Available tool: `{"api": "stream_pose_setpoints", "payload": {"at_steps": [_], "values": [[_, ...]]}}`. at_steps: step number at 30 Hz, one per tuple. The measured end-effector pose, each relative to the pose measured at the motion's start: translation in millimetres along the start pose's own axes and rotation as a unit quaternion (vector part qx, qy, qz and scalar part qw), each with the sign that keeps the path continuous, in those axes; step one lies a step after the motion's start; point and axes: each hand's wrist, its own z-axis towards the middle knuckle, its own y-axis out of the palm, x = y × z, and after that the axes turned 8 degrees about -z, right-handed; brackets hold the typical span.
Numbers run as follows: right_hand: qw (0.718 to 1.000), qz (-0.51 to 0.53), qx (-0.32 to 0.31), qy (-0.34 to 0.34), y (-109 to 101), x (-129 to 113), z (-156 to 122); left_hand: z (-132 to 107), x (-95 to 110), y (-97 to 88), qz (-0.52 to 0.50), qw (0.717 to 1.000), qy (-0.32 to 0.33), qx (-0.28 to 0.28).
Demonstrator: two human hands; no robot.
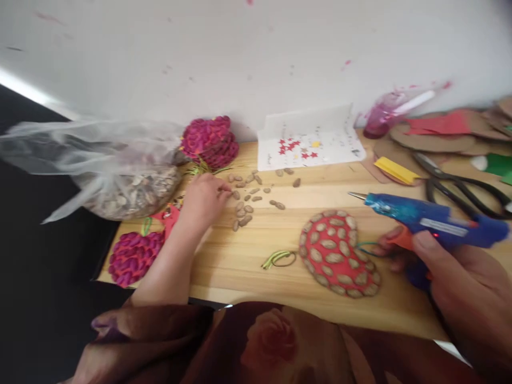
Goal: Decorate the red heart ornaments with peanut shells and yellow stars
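Writing on the paper (308, 140) too blurred to read; contents of the plastic bag (128, 192) hazy. Handle of the glue gun (424, 218) mostly hidden behind the right hand (468, 280), which grips it, fingers at the orange trigger, nozzle pointing left. Left hand (205, 200) reaches forward, forearm slanting, fingertips bunched beside the loose shells (248, 208); cannot tell whether they pinch one. Red cutout (334, 258), studded with shells, lies flat on the table (232, 261) between the hands, nearer the right.
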Motion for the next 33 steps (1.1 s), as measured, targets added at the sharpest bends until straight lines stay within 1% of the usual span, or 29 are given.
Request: {"api": "stream_pose_setpoints", "payload": {"at_steps": [1, 5, 6, 8, 10, 12, 13, 15, 17, 18, 21, 28, 33], "values": [[1.0, 0.018, 0.004, 0.016, 1.3, -4.7, -1.6, 0.6, -1.2, 0.9, 0.006, 1.0, -0.001, 0.006], [0.997, 0.07, -0.007, 0.015, 4.7, -14.0, -3.5, -0.6, -4.5, 0.9, 0.015, 1.0, 0.013, 0.011], [0.997, 0.078, -0.01, 0.016, 4.9, -14.3, -3.5, -3.0, -2.2, -1.2, 0.015, 1.0, 0.022, 0.013], [0.996, 0.091, -0.014, 0.019, 4.5, -13.8, -3.7, -11.7, 10.2, -7.3, 0.008, 0.998, 0.043, 0.048], [0.995, 0.095, -0.016, 0.017, 3.9, -13.4, -4.2, -25.5, 34.4, -13.3, -0.024, 0.992, 0.08, 0.097], [0.995, 0.098, -0.022, 0.009, 3.3, -13.4, -4.9, -42.3, 66.8, -15.5, -0.113, 0.978, 0.152, 0.085], [0.995, 0.1, -0.024, 0.007, 3.1, -13.5, -5.3, -50.7, 83.7, -14.5, -0.153, 0.965, 0.203, 0.057], [0.994, 0.105, -0.025, 0.012, 2.9, -14.2, -5.9, -65.1, 113.8, -8.4, -0.216, 0.94, 0.263, 0.0], [0.993, 0.11, -0.024, 0.02, 2.6, -15.4, -6.5, -74.5, 134.4, 0.4, -0.236, 0.921, 0.305, -0.047], [0.993, 0.11, -0.024, 0.023, 2.3, -15.9, -6.7, -77.3, 140.7, 4.8, -0.23, 0.919, 0.312, -0.073], [0.994, 0.102, -0.032, 0.022, 1.1, -16.6, -6.8, -79.9, 149.2, 13.1, -0.198, 0.918, 0.325, -0.114], [0.995, 0.089, -0.041, 0.015, -0.3, -9.5, -6.1, -76.4, 159.3, 13.8, -0.142, 0.914, 0.363, -0.114], [0.996, 0.075, -0.05, 0.014, -1.0, -6.8, -5.9, -76.1, 162.9, 17.6, -0.118, 0.915, 0.372, -0.106]]}}
